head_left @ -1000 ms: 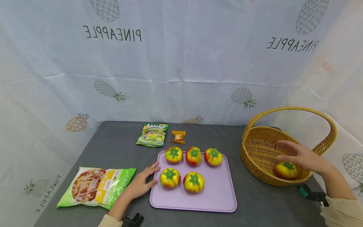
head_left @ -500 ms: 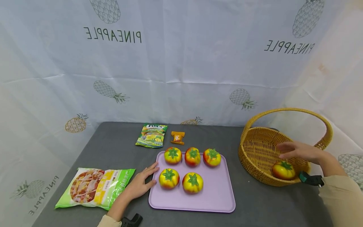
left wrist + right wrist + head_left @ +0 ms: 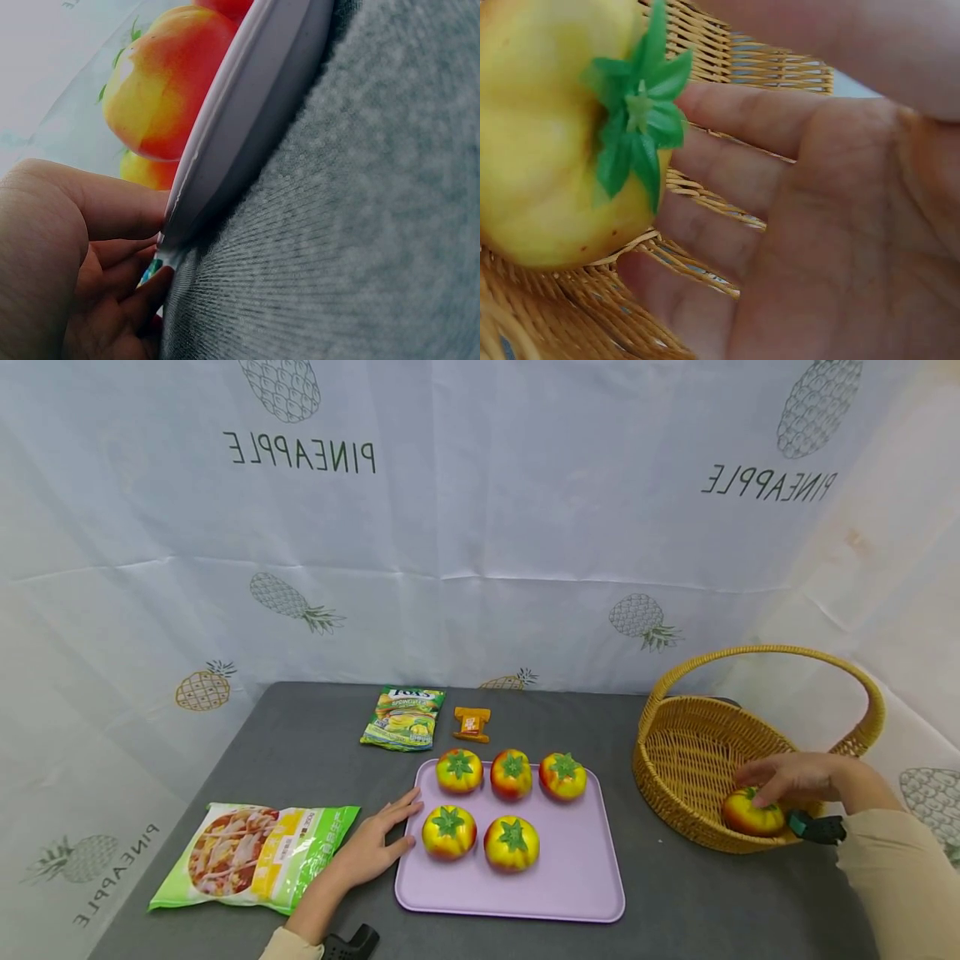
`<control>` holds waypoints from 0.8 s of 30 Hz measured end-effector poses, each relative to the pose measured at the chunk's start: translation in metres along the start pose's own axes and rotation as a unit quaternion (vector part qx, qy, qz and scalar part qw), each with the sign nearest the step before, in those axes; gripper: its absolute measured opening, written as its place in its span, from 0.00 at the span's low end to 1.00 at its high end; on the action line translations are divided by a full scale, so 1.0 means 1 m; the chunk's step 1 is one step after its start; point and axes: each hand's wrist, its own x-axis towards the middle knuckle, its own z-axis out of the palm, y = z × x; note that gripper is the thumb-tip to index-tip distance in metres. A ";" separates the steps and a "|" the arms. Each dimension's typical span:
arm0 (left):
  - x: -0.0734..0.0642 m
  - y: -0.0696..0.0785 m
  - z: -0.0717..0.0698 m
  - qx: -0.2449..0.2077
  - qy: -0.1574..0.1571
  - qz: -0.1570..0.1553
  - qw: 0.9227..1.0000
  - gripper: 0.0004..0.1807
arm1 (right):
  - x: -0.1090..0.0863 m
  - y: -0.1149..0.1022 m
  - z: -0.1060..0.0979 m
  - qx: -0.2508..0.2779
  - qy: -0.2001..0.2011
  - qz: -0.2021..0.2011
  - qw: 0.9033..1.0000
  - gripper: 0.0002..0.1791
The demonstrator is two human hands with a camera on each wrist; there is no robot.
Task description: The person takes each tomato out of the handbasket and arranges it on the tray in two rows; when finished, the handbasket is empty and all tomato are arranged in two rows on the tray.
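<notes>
My right hand (image 3: 795, 778) reaches into the wicker basket (image 3: 675, 814) and around a red-and-yellow tomato (image 3: 742, 817) with a green leafy top. In the right wrist view its fairly straight fingers extend behind the tomato (image 3: 540, 150), with a gap between palm and fruit. In the head view the thumb lies over the tomato's near top. My left hand (image 3: 371, 846) rests at the left edge of the lilac tray (image 3: 562, 885), thumb and fingertips touching the rim. Several similar tomatoes (image 3: 512, 843) stand on the tray in two rows, three at the back and two in front.
A green-and-white food bag (image 3: 255, 856) lies left of my left forearm. Behind the tray are a green candy bag (image 3: 405, 718) and a small orange packet (image 3: 472, 724). The basket's tall handle (image 3: 780, 650) arches above it. A pineapple-print curtain (image 3: 480, 527) hangs behind the table.
My right hand has lowered from above the tomato in the basket to around it. The left hand stays at the tray's edge, and the tomatoes on the tray have not moved.
</notes>
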 end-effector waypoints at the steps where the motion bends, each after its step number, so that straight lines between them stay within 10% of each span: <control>1: 0.000 0.000 0.000 0.001 0.001 0.001 1.000 0.27 | 0.000 0.000 0.000 -0.002 -0.005 0.003 1.000 0.42; 24: 0.000 0.000 0.001 0.002 0.011 0.011 1.000 0.26 | 0.008 0.002 0.006 -0.014 0.028 0.041 0.999 0.38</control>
